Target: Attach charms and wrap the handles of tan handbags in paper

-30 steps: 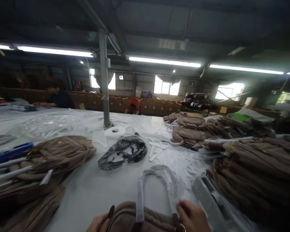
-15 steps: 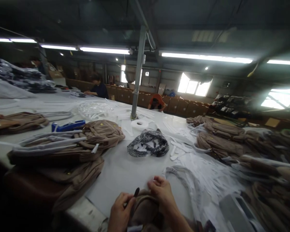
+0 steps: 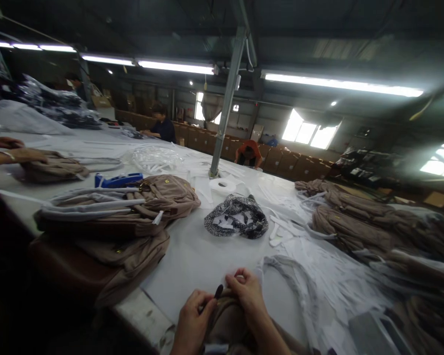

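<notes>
A brown fabric bag (image 3: 227, 320) lies in front of me at the table's near edge, its lower part cut off by the picture. My left hand (image 3: 193, 318) is closed around a slim dark piece with a rounded tip (image 3: 218, 291), too small to name, beside the bag's upper edge. On that edge's right side my right hand (image 3: 248, 298) pinches the fabric between thumb and fingers. A grey padded strap (image 3: 305, 283) curves over the table just right of my right hand.
Brown bags are stacked left (image 3: 133, 236) and right (image 3: 355, 217). Ahead lie a black-and-white speckled bundle (image 3: 237, 217), a white roll (image 3: 222, 186) and a blue tape dispenser (image 3: 120, 180). A post (image 3: 227, 103) rises behind. At far left, a co-worker's hands (image 3: 25, 154) touch another bag.
The view has shifted, so most things sit further right. My right fingers have come down onto the bag's edge, closer to the dark piece. The co-worker's hands show more fully.
</notes>
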`<state>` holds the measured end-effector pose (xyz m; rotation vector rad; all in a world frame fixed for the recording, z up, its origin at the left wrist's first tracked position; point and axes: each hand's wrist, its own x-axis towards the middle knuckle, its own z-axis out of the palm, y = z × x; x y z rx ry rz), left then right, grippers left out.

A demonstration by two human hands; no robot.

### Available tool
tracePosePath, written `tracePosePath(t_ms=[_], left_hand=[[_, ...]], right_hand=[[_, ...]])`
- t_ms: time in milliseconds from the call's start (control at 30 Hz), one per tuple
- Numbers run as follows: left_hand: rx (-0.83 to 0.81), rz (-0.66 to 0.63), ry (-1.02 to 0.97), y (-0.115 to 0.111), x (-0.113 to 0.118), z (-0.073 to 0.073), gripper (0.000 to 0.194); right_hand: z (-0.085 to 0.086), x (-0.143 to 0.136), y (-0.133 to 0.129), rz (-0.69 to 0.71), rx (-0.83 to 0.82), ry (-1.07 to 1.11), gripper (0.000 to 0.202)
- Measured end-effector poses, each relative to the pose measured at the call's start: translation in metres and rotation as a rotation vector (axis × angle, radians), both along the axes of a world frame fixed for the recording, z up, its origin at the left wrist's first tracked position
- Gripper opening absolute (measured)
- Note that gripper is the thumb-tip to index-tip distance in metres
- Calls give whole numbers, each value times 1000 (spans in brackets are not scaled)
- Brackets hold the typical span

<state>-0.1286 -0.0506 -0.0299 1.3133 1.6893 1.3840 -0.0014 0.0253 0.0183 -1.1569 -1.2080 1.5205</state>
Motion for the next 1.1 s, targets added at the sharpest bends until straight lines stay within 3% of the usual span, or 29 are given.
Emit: tracePosePath(t_ms=[300, 467, 667, 833, 967, 1100], left_hand=[[-15, -11, -39, 0, -1, 0, 22], [-31, -113, -192, -5, -7, -1, 15], [-52, -71, -265, -6, -10, -14, 37], [-7, -24, -447, 0, -10, -26, 53], [-49, -78, -376, 5, -14, -25, 38], [-61, -57, -230, 3, -15, -17, 24]], right_hand=[[2, -2, -6, 172, 110, -128, 20], [5, -4, -9, 232, 252, -247, 11], [5, -7, -10, 269, 392, -427, 13], [1, -8, -8, 319, 461, -558, 31], [-1, -6, -9, 364, 483, -582, 40], [0, -1, -8, 357, 413, -535, 34]])
